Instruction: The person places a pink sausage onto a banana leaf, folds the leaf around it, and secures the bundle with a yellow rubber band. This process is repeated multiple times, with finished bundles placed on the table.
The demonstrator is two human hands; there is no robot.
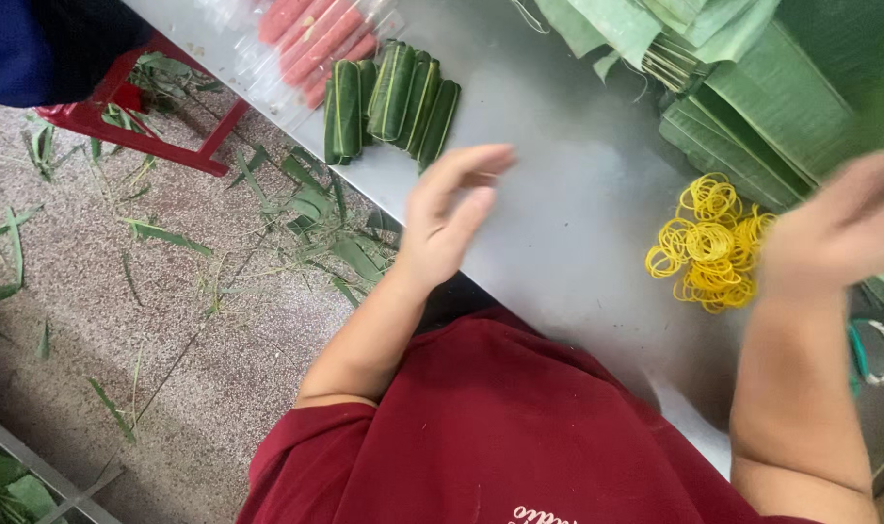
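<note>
Head view. The person's left hand hovers over the bare grey metal worktop, fingers loosely spread and slightly curled, holding nothing. The right hand is blurred near the worktop's right edge, just beside a heap of yellow rubber bands; whether it pinches a band cannot be told.

The rubber bands are thin, light, stretchy loops, tangled together; a single one would likely be best taken by pinching it at the heap's margin, since a deeper grip would probably lift several.

Toward the worktop's far edge lie small leaf-wrapped rolls, short, firm-looking cylinders with glossy ribbed green skins; they would probably handle as light and slightly slippery, best gripped across the middle.

Beside them, pink sausage-like sticks rest on clear plastic film, soft and smooth.

At the far right corner sits a stack of cut green leaves, flat, pliable and liable to tear along the veins.

Leaf scraps litter the speckled floor beyond the worktop's left edge, near a red stool.
</note>
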